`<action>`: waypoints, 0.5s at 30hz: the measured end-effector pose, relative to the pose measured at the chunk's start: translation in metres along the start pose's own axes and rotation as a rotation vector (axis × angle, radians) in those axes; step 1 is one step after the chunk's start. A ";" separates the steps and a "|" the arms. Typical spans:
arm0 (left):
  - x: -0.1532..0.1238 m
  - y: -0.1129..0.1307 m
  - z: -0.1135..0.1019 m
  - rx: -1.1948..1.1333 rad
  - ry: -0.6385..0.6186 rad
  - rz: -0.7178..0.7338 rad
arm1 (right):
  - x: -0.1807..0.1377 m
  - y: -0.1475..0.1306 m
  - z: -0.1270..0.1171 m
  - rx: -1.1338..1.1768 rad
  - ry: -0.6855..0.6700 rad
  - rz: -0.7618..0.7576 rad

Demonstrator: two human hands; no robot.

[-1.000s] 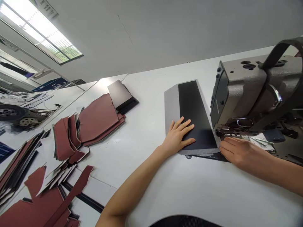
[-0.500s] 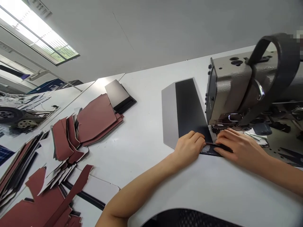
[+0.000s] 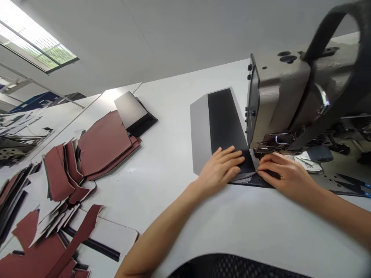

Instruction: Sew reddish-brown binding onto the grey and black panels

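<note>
This site is operating as a stitching workshop. An industrial sewing machine (image 3: 278, 88) is standing at 2 o'clock, and stacks of cut maroon sheet pieces (image 3: 102, 144) are lying at 9 o'clock.

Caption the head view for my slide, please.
Left hand and right hand press a black-and-grey panel at an industrial sewing machine.

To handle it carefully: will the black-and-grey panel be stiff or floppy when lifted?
The panel looks fairly stiff, lying flat with straight edges. But its corner near the right hand seems to curve, so it may flex a little.
</note>
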State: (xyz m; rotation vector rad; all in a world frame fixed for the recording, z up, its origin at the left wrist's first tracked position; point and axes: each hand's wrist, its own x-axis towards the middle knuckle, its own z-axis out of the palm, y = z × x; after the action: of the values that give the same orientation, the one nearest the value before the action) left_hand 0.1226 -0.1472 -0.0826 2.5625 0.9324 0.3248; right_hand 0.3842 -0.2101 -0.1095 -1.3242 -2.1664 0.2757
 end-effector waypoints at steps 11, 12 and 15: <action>-0.002 -0.036 -0.011 -0.111 0.088 -0.246 | -0.007 0.009 0.000 -0.009 -0.022 -0.039; -0.002 -0.037 -0.011 -0.123 0.098 -0.245 | -0.007 0.010 0.000 -0.015 -0.023 -0.044; -0.003 -0.039 -0.011 -0.132 0.120 -0.235 | -0.007 0.009 -0.001 -0.035 -0.019 -0.063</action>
State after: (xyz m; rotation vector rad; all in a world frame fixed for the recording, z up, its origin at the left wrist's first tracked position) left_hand 0.0949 -0.1183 -0.0904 2.3057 1.2006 0.4585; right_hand 0.3943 -0.2118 -0.1155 -1.2747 -2.2336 0.2277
